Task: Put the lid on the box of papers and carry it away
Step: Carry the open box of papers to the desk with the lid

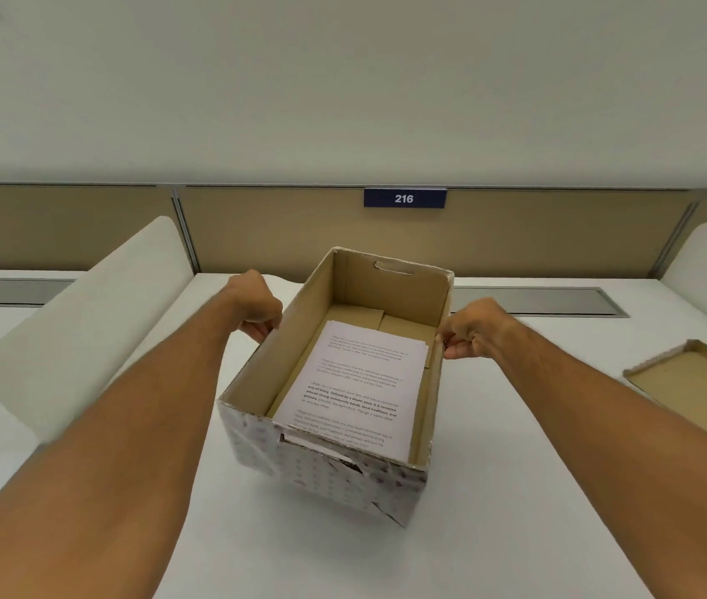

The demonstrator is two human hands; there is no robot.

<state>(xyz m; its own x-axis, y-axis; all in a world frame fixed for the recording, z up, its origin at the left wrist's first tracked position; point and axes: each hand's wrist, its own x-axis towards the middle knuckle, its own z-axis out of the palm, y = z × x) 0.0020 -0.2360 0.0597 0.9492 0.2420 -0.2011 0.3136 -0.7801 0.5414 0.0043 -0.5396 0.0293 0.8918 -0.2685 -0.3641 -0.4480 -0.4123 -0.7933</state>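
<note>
While hands [256, 306] grip box [325, 469], sign [404, 198] reads "216".

Wall [343, 80]: a plain pale surface is filling the upper half, evenly lit, with no shadows falling on it.
Partition [278, 227]: tan panels are running across the back of the worktop, with grey metal posts splitting them.
Sign [404, 198]: a dark blue plate is showing "216" in white at the partition's top edge.
Worktop [516, 490]: a white surface is stretching from side to side.
Slots [537, 300]: grey recessed strips are lying along the worktop's rear.
Dividers [83, 330]: white rounded panels are standing at left and right.
</note>
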